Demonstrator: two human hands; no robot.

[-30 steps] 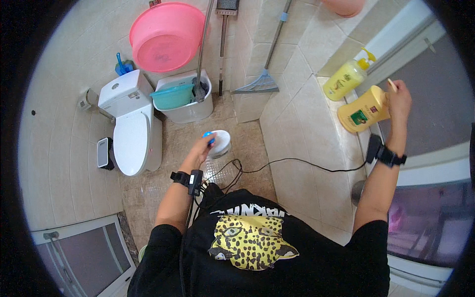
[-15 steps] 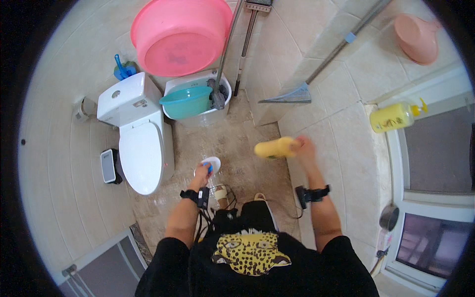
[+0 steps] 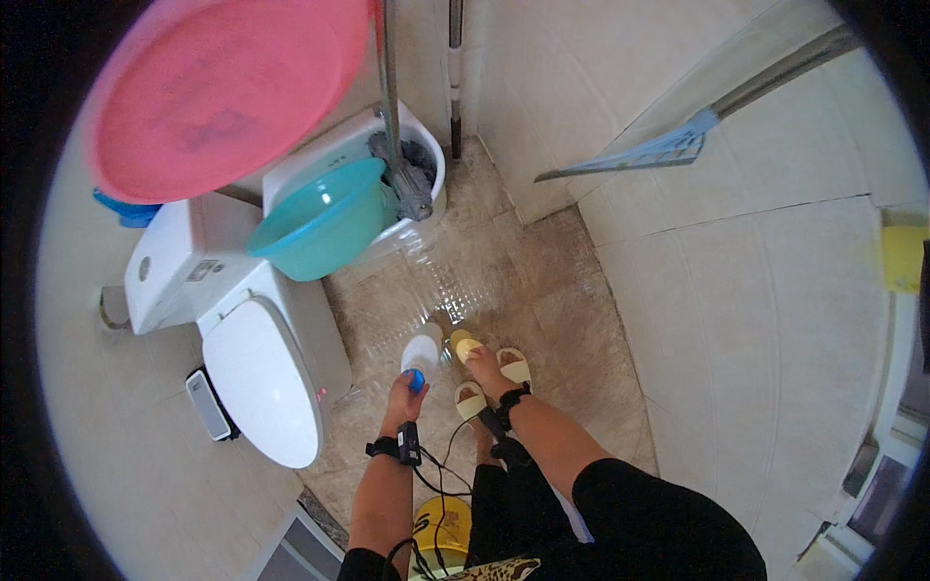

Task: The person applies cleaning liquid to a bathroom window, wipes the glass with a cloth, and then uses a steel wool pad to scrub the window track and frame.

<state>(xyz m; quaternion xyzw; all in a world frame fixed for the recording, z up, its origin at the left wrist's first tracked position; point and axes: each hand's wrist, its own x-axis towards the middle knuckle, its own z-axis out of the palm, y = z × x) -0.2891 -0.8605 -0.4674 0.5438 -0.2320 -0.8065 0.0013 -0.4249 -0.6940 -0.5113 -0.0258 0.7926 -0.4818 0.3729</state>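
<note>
My left hand (image 3: 400, 400) is closed around the blue neck end of a white bottle (image 3: 421, 352), which points away from me above the wet brown floor. To its right, my right hand (image 3: 487, 373) grips a yellow bottle (image 3: 465, 345), also pointing away and mostly foreshortened. The two bottles are side by side with a small gap between them. My light slippers (image 3: 513, 366) stand just right of and below the yellow bottle. A black band with a small box is strapped on each wrist, with cables hanging between.
The white toilet (image 3: 260, 382) stands left, lid down, beside a small bin (image 3: 210, 403). Behind are a teal basin (image 3: 325, 228) on a white mop tub (image 3: 436, 184), a grey mop (image 3: 407, 184) and a pink basin (image 3: 232, 97). A blue squeegee (image 3: 639, 155) hangs right. A yellow bucket (image 3: 444, 533) sits near my legs.
My right hand has brought the yellow bottle down and left from beside the right wall to near the white bottle. The view has shifted closer to the floor and toilet.
</note>
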